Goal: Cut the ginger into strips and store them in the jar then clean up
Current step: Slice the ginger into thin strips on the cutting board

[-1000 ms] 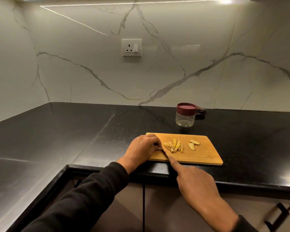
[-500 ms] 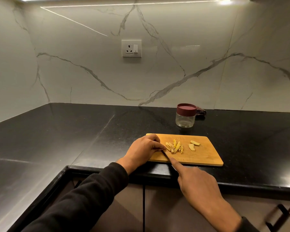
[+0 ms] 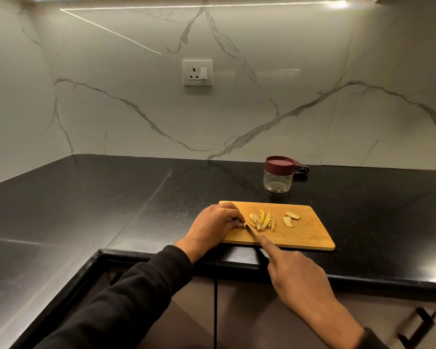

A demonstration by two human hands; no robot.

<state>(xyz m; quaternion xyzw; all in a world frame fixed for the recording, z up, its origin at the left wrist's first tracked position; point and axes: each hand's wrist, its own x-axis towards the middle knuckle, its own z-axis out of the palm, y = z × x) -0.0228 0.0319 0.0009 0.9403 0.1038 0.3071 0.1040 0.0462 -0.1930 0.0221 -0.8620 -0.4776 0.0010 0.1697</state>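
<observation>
Knife has pulled back toward the left hand since a second ago, blade now at the strip pile's left edge; another cut looks due. Left hand curled on the cutting board, pinching something small, hidden. Ginger strips mid-board, two uncut ginger slices beside them. Right hand grips the knife, forefinger along the spine. Jar, lid on, empty, behind on worktop.
</observation>
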